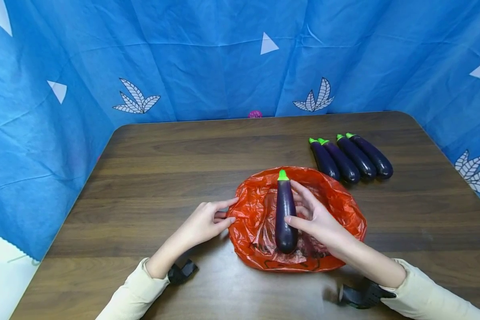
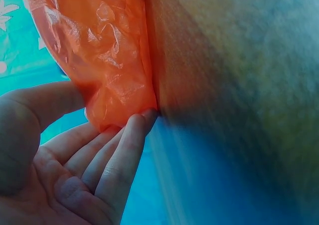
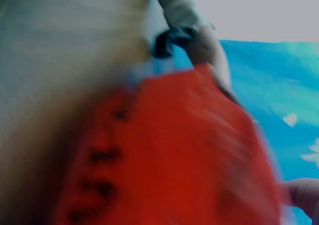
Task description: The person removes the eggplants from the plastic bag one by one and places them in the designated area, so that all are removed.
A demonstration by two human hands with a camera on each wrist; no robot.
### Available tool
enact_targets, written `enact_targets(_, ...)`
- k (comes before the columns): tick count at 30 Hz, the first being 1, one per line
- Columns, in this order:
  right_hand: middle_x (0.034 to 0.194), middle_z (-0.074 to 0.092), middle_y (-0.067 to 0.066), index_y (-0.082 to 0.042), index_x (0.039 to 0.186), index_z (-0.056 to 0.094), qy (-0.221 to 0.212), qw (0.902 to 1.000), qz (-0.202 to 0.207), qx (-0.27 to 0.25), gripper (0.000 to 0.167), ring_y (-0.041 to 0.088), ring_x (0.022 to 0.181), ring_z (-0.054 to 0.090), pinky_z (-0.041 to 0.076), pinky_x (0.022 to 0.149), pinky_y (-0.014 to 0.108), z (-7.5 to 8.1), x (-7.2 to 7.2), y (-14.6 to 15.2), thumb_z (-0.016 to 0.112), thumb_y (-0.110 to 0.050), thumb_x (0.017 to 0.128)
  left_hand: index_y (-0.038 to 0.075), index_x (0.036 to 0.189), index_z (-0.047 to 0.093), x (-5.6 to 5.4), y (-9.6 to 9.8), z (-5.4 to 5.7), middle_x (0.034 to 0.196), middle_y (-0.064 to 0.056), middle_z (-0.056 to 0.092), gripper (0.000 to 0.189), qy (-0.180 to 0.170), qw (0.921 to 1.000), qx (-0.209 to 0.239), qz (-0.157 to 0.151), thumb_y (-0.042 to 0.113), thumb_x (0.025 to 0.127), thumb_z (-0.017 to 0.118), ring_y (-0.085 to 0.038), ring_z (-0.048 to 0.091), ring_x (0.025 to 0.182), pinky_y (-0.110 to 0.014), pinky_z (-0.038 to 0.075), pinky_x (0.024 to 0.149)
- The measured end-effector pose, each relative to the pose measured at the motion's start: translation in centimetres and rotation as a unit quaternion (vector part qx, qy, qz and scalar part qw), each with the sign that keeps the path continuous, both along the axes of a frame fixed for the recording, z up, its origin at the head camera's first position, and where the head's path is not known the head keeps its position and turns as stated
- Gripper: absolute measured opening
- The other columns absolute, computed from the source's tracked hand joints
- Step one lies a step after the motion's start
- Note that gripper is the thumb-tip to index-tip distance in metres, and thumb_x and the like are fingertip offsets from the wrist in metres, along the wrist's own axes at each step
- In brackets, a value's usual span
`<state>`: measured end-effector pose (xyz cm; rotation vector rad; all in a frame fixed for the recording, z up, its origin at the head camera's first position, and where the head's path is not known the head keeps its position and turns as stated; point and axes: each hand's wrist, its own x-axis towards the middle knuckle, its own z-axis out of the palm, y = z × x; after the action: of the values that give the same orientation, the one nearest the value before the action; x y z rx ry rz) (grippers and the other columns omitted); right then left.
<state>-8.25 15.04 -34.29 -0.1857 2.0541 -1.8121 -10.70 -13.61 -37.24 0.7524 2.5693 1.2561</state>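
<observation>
A red plastic bag (image 1: 256,200) lies spread with its mouth opened wide on the table, its sides low and crumpled. My left hand (image 1: 205,223) pinches the bag's left edge; in the left wrist view the thumb and fingers stand on either side of the orange-looking plastic (image 2: 112,50). Within the bag's mouth, my right hand (image 1: 318,222) grips a dark purple eggplant (image 1: 285,213) from its right side, thumb near the lower half and fingers behind. Its bright green stem points away from me. Blurred red plastic (image 3: 169,150) with black print hides the eggplant in the right wrist view.
Several more eggplants (image 1: 354,162) lie side by side beyond the bag at the back right. The wooden table (image 1: 164,164) ends at a blue patterned cloth (image 1: 208,75) behind and at both sides. Each wrist wears a black strap device (image 1: 182,271).
</observation>
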Motion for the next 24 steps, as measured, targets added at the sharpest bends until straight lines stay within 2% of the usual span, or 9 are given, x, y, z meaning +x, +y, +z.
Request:
enact_targets(5,0.137,0.035,0.016,-0.021,0.15,0.019,0.038,0.9989,-0.023,-0.012,0.075,0.03,0.114,0.047,0.05,0.085,0.038,1.6,-0.3,2.0,0.063,-0.013,0.09,-0.002,0.131,0.053,0.0,0.0,0.0,0.121,-0.021,0.057,0.046,0.002,1.0,0.0,-0.003,0.007,0.088,0.066,-0.026,0.064,0.095,-0.025,0.053,0.075)
enact_targets(9,0.137,0.033,0.016,-0.023,0.15,0.02,0.049,0.9983,-0.029,-0.012,0.071,0.023,0.11,0.051,0.051,0.084,0.036,2.2,-0.6,3.3,0.06,-0.013,0.091,-0.002,0.13,0.053,0.0,0.0,0.0,0.122,-0.022,0.056,0.046,0.001,1.0,0.0,-0.004,0.007,0.087,0.066,-0.025,0.064,0.094,-0.024,0.052,0.075)
enact_targets(18,0.137,0.028,0.014,-0.027,0.15,0.02,0.041,0.9979,-0.048,-0.011,0.068,0.02,0.111,0.049,0.051,0.082,0.031,2.3,-0.9,5.3,0.056,-0.014,0.094,-0.003,0.13,0.053,0.0,0.0,0.0,0.122,-0.022,0.056,0.046,0.006,1.0,0.002,-0.003,0.006,0.087,0.066,-0.025,0.064,0.094,-0.023,0.052,0.075)
enact_targets(24,0.135,0.031,0.012,-0.026,0.15,0.022,0.042,0.9965,-0.06,-0.041,0.067,0.015,0.111,0.048,0.051,0.082,0.027,2.2,-1.0,6.6,0.055,-0.01,0.094,-0.002,0.13,0.053,0.1,0.0,-0.1,0.121,-0.022,0.057,0.045,0.008,1.0,0.003,-0.003,0.007,0.087,0.066,-0.025,0.064,0.094,-0.022,0.052,0.075)
